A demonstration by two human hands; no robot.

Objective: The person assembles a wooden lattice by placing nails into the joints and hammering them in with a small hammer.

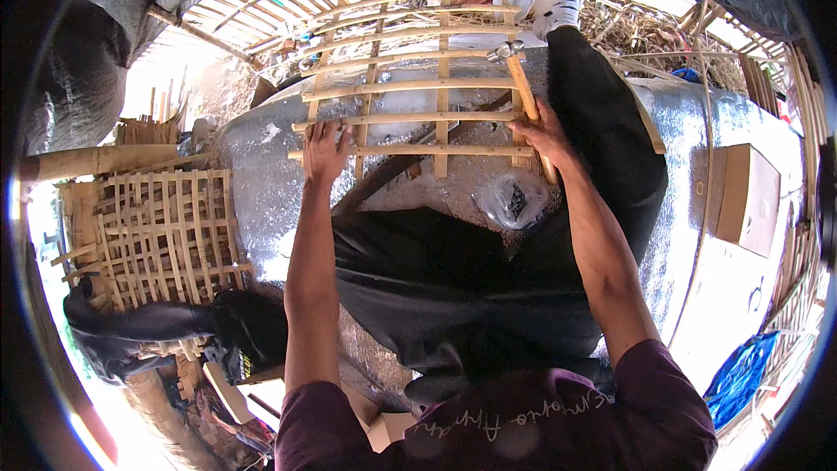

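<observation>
A bamboo lattice (410, 85) of long crosswise slats on several shorter strips lies in front of me. My left hand (326, 150) is closed over the slat ends at its near left corner, fingers bent around the wood. At the near right corner, my right hand (542, 134) is wrapped round a hammer (524, 85) with a light wooden handle. The metal head points away from me, over the lattice's right side. The thumb of that hand reaches to a slat end. Close to the right wrist sits a clear plastic bag (513, 201) with small dark pieces inside.
Silvery sheeting (270, 183) spreads beneath the work. A woven bamboo panel (166, 231) and dark cloth lie at left. My outstretched leg (602, 113) borders the lattice on the right. Farther right are a cardboard box (750, 199) and blue plastic sheeting (737, 379). Dry straw lies beyond.
</observation>
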